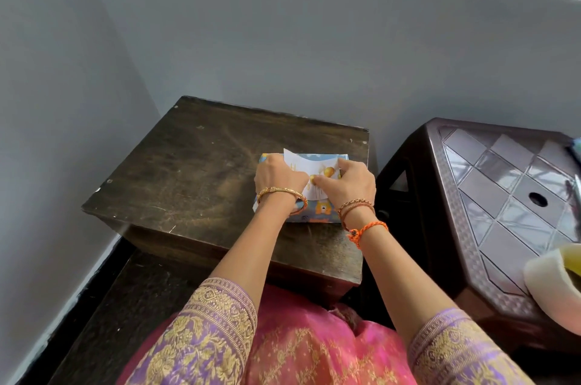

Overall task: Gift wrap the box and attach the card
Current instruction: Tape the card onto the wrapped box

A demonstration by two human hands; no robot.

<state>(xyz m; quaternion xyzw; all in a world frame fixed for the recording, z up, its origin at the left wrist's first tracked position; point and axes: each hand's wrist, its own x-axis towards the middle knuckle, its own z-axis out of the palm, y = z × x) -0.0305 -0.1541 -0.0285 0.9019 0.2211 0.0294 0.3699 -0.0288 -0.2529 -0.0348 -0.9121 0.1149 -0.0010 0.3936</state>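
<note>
Embroidered purple-and-gold sleeves (217,315) are seen nearest the viewer, with both forearms reaching forward over a dark wooden table (195,164). On its right half a box (320,211) is set flat, already covered in blue paper printed with small orange cartoon figures. A white card (317,164) — marked with yellow balloons and some lettering too small to read — is laid on the box's top face, its far left corner lifted slightly.

The left hand (278,178) is placed over the card's left part, fingers curled downward onto it; whether the card is pinched or only pressed cannot be told. The right hand (345,183) is held at the card's right edge, its fingertips (317,179) brought together on the paper near the middle, as if something small is being pressed down.

The card is judged thin, light and easily creased, and likely to slide on glossy wrapping — it is best steadied flat near its edges. The box appears rigid and light, and is best gripped by its sides. A brown plastic stool (503,196) stands just beside the table.
</note>
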